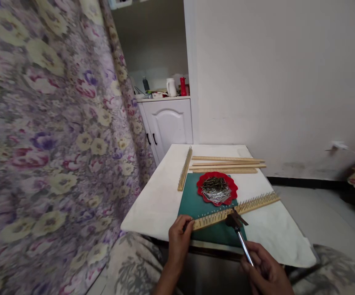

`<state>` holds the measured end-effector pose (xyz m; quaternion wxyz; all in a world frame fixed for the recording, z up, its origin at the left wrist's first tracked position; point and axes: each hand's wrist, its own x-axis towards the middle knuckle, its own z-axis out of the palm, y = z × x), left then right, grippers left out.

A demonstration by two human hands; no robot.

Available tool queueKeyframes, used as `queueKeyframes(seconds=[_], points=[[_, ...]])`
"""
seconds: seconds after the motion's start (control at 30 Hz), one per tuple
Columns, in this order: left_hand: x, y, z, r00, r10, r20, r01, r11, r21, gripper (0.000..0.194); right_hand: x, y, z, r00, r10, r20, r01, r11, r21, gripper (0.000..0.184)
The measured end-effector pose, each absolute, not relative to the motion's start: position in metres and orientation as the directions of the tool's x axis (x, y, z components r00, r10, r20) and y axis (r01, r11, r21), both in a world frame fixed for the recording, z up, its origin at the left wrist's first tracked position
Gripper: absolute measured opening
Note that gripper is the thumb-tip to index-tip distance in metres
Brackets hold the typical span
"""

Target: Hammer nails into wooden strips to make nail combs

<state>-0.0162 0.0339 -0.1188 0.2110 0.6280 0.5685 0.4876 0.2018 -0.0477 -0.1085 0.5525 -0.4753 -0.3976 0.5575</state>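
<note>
A wooden strip (pixel 259 201) studded with upright nails lies slantwise over a green mat (pixel 187 200). Its left end is pinched between the thumb and fingers of my left hand (pixel 181 234). My right hand (pixel 265 266) is wrapped round the shiny metal handle of a claw hammer (pixel 237 223). The dark hammer head is over the middle of the strip, among the nails; whether it touches one I cannot tell. Just behind the strip sits a red scalloped dish (pixel 233 180) with many loose nails (pixel 217 190) in it.
Another nail-studded strip (pixel 185 170) lies at the table's left side. Several bare wooden strips (pixel 226 165) lie at the back of the white-covered table (pixel 153 205). A floral curtain (pixel 63 143) hangs at left. A white cabinet (pixel 171 123) and a wall stand behind.
</note>
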Motion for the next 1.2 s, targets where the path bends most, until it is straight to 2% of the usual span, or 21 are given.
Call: queueKeyframes(seconds=[0.63, 0.97, 1.2], points=[[-0.013, 0.038, -0.120, -0.086, 0.923, 0.374, 0.582, -0.258, 0.771, 0.021, 0.203, -0.045, -0.111, 0.089, 0.990, -0.106, -0.202, -0.087, -0.975, 0.041], [-0.015, 0.038, -0.120, -0.058, 0.927, 0.369, 0.624, -0.255, 0.738, 0.018, 0.200, -0.045, -0.118, -0.009, 0.993, -0.115, -0.219, -0.115, -0.969, 0.041], [-0.016, 0.040, -0.120, -0.069, 0.925, 0.373, 0.644, -0.244, 0.725, 0.017, 0.184, -0.029, -0.097, -0.173, 0.984, -0.044, -0.128, -0.066, -0.990, 0.024]])
